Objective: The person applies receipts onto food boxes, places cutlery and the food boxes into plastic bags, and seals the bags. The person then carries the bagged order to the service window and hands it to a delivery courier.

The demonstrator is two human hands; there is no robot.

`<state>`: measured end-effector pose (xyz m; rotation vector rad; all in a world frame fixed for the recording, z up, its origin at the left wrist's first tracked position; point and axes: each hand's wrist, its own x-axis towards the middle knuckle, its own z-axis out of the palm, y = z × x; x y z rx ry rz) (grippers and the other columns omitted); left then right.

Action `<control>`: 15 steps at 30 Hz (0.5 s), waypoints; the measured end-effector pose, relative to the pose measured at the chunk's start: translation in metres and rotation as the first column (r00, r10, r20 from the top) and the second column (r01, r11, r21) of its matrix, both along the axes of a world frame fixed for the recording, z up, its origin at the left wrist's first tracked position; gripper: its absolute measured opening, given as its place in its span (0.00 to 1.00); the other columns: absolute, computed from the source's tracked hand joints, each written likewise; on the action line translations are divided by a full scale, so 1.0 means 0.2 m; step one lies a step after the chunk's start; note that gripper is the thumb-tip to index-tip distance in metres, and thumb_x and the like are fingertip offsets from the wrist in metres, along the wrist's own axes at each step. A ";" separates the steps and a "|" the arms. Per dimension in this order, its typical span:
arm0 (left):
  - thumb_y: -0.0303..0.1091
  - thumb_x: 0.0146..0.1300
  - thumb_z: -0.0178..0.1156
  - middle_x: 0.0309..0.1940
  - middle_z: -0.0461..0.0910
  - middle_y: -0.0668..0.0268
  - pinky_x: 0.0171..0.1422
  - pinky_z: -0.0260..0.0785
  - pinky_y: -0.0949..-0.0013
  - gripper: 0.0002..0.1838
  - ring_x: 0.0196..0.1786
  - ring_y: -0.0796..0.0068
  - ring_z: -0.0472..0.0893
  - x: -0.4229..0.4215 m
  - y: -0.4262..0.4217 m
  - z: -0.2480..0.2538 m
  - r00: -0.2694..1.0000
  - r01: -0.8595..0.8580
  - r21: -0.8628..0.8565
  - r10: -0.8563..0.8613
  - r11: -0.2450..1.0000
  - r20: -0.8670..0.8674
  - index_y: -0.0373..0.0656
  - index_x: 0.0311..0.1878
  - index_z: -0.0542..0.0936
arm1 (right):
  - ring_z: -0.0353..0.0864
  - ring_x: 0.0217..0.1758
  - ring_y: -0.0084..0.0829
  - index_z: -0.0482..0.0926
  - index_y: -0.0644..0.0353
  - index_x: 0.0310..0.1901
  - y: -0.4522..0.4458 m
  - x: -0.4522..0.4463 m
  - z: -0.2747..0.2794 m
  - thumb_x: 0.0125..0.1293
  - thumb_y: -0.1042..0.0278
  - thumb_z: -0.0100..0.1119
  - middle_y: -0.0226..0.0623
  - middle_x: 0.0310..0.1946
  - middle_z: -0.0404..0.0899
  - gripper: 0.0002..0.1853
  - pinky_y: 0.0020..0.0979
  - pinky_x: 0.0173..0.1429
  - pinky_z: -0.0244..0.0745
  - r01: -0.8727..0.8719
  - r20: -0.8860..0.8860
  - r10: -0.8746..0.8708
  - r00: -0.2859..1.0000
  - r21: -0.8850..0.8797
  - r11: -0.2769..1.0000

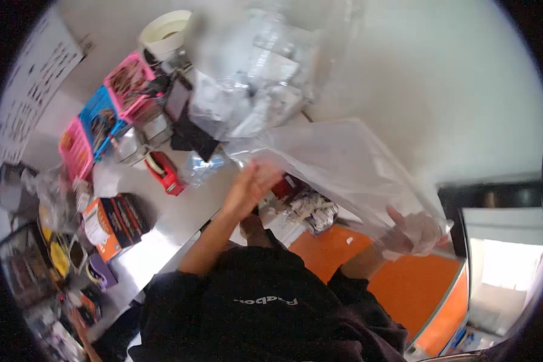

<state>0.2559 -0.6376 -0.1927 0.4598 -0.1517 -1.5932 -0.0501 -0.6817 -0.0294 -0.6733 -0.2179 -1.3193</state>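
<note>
Large, clear plastic bag (344, 154) could split
My right hand (415, 234), spread against it, might overstretch it; my left hand (253, 184) is open.

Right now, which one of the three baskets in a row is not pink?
The middle basket is the one: it is blue, while the upper basket and lower basket are pink.

Head cam, looks fwd + down, wide fisheye view.

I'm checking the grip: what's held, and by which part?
A clear bag, by its right end, in the right hand; blur hides whether the left hand grips it.
</note>
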 end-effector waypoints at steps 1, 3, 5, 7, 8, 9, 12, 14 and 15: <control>0.43 0.70 0.46 0.57 0.71 0.53 0.66 0.61 0.49 0.19 0.61 0.53 0.70 0.12 0.07 0.02 0.966 -0.163 -0.059 0.147 0.985 -0.212 0.41 0.57 0.68 | 0.74 0.29 0.24 0.76 0.57 0.32 -0.06 0.03 0.00 0.63 0.52 0.56 0.28 0.26 0.76 0.15 0.33 0.45 0.73 -0.020 -0.012 0.019 1.000 -0.090 0.996; 0.49 0.69 0.44 0.57 0.70 0.51 0.65 0.61 0.48 0.23 0.61 0.51 0.69 0.28 0.25 0.07 0.888 -0.309 -0.148 0.229 0.940 -0.399 0.40 0.57 0.68 | 0.74 0.28 0.24 0.76 0.57 0.31 -0.09 0.09 -0.01 0.63 0.53 0.56 0.28 0.25 0.76 0.15 0.33 0.45 0.73 -0.087 -0.020 0.085 0.996 -0.127 0.988; 0.55 0.67 0.43 0.58 0.69 0.50 0.65 0.61 0.48 0.28 0.62 0.50 0.68 0.32 0.39 0.10 0.920 -0.227 -0.239 0.127 0.944 -0.371 0.40 0.58 0.68 | 0.74 0.28 0.25 0.75 0.57 0.31 -0.03 0.16 -0.05 0.63 0.53 0.56 0.28 0.25 0.76 0.15 0.34 0.45 0.73 -0.148 -0.024 0.146 0.989 -0.104 0.984; 0.59 0.65 0.42 0.59 0.68 0.50 0.65 0.60 0.47 0.33 0.61 0.50 0.68 0.24 0.40 0.07 0.886 -0.088 -0.336 -0.080 0.938 -0.456 0.39 0.59 0.67 | 0.74 0.28 0.25 0.75 0.58 0.30 0.05 0.22 -0.08 0.63 0.54 0.56 0.29 0.24 0.75 0.15 0.34 0.45 0.73 -0.191 -0.034 0.189 0.981 -0.072 0.979; 0.61 0.64 0.42 0.59 0.68 0.49 0.65 0.60 0.47 0.35 0.61 0.49 0.69 0.18 0.40 0.06 0.849 -0.006 -0.389 -0.201 0.921 -0.489 0.38 0.60 0.66 | 0.73 0.27 0.25 0.75 0.58 0.30 0.08 0.23 -0.09 0.63 0.54 0.56 0.29 0.24 0.75 0.15 0.34 0.45 0.73 -0.198 -0.049 0.196 0.979 -0.056 0.979; 0.63 0.63 0.41 0.59 0.68 0.49 0.65 0.60 0.46 0.37 0.61 0.49 0.69 0.14 0.41 0.07 0.817 0.062 -0.429 -0.292 0.901 -0.497 0.38 0.61 0.65 | 0.73 0.27 0.25 0.75 0.58 0.30 0.13 0.25 -0.10 0.63 0.54 0.56 0.29 0.24 0.75 0.15 0.35 0.44 0.73 -0.209 -0.060 0.205 0.977 -0.061 0.976; 0.69 0.59 0.40 0.60 0.66 0.48 0.64 0.59 0.45 0.44 0.60 0.48 0.70 0.13 0.42 0.12 0.731 0.217 -0.512 -0.486 0.831 -0.479 0.37 0.63 0.63 | 0.73 0.27 0.26 0.75 0.58 0.29 0.26 0.22 -0.06 0.63 0.55 0.56 0.29 0.23 0.75 0.15 0.35 0.44 0.73 -0.188 -0.139 0.177 0.974 -0.067 0.980; 0.74 0.57 0.39 0.61 0.65 0.48 0.64 0.59 0.45 0.49 0.59 0.47 0.70 0.21 0.43 0.20 0.754 0.257 -0.508 -0.500 0.822 -0.426 0.36 0.65 0.61 | 0.73 0.26 0.26 0.75 0.58 0.28 0.36 0.18 -0.03 0.63 0.55 0.56 0.29 0.23 0.75 0.15 0.36 0.44 0.73 -0.168 -0.195 0.148 0.969 -0.089 0.982; 0.70 0.59 0.41 0.59 0.67 0.48 0.63 0.60 0.46 0.46 0.58 0.48 0.71 0.28 0.46 0.25 0.795 0.263 -0.493 -0.476 0.829 -0.377 0.35 0.63 0.63 | 0.73 0.26 0.27 0.75 0.59 0.28 0.41 0.16 -0.01 0.63 0.55 0.56 0.29 0.22 0.75 0.15 0.36 0.44 0.73 -0.158 -0.245 0.128 0.961 -0.105 0.982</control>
